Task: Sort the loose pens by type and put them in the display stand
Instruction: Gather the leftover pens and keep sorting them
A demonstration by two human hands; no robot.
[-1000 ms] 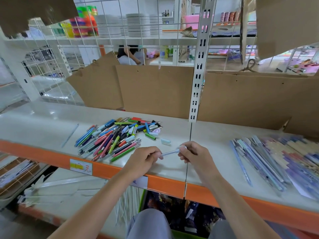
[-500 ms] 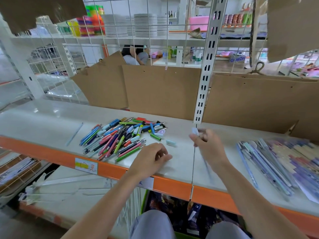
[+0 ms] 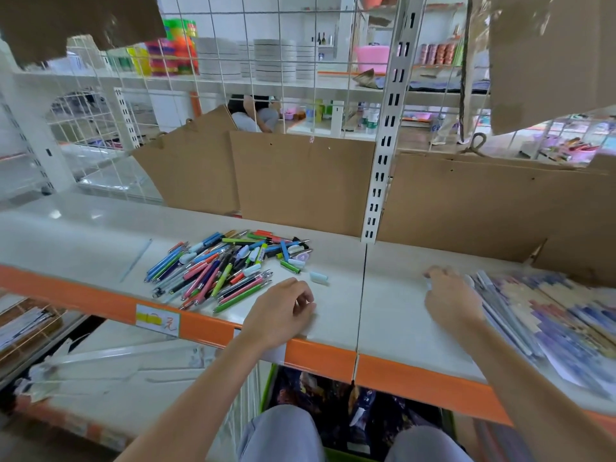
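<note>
head: mixed-colour pens (image 3: 230,266) heaped; left hand (image 3: 283,311) loosely curled, empty; right hand (image 3: 448,296) grip unclear

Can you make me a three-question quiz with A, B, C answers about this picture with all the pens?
1. Where does the pile of loose pens lie?
A. on the floor
B. on the white shelf
C. in a drawer

2. What colour is the shelf's front edge?
A. orange
B. black
C. purple

3. What is the left hand doing?
A. gripping scissors
B. lifting a cardboard sheet
C. resting on the shelf with loosely curled fingers, no pen seen in it

Answers: 1 B, the pens are spread on the shelf top, left of the slotted post. 2 A, the strip below the shelf top is orange. 3 C, the hand sits near the shelf's front edge.
</note>
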